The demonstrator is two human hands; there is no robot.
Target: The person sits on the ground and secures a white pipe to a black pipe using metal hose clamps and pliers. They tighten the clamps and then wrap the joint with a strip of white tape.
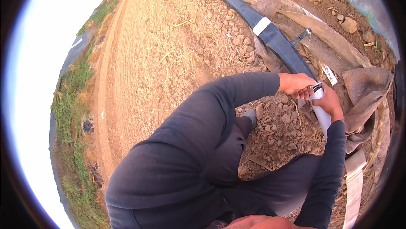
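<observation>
A dark flat hose (pixel 277 42) with thin blue lines runs down from the top of the view to my hands. Where it ends, my left hand (pixel 297 85) is closed with its fingers curled at the joint. Beside those fingers sits a small metal clamp (pixel 316 86). My right hand (pixel 330 103) is wrapped round a white tube (pixel 322 119), just below the clamp. The two hands are close together, and the palm side of each is hidden. What exactly the left fingertips pinch is partly covered.
A white band (pixel 261 26) circles the hose, and a short dark branch (pixel 301 36) lies beside it. Crumpled brown sheeting (pixel 366 89) covers ground at the right, with a white tag (pixel 329 74) near my hands. Cloddy soil (pixel 275 123) surrounds my shoe (pixel 250 118).
</observation>
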